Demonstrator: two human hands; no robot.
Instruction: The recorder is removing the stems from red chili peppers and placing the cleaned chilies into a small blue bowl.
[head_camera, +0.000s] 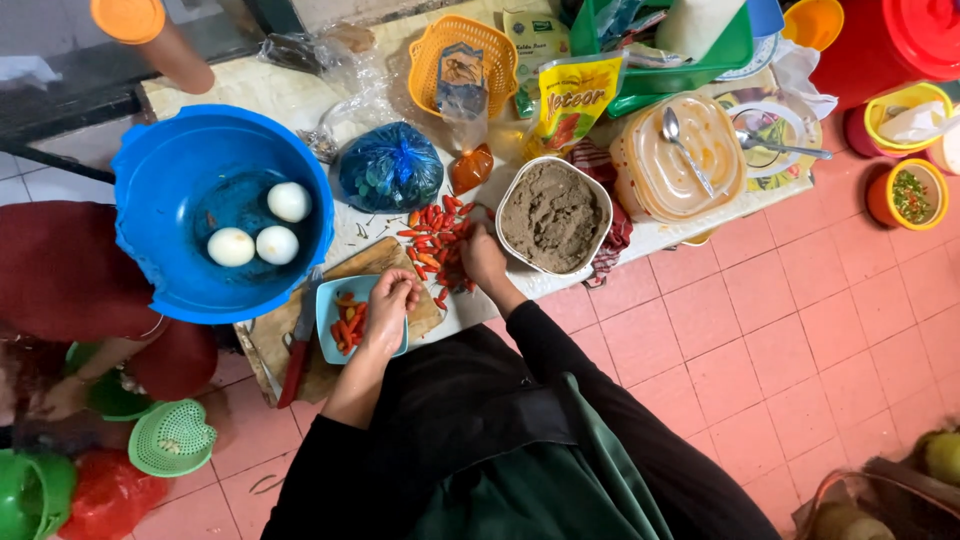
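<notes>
Both hands (390, 305) among red chillies (437, 245), near yellow packet (572, 100)

Bright, even overhead light, soft short shadows, mild glare on counter (290, 95). Sharp centre; wide-angle bending and slight blur toward edges.

A low pale table (300, 95) carries a blue basin (180, 180), red chillies (435, 235) and a wooden cutting board (385, 255).

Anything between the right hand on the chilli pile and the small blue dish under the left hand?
Nothing visible. The right hand rests on the red chillies; the blue dish sits beside them on the cutting board, left hand over its rim.
</notes>
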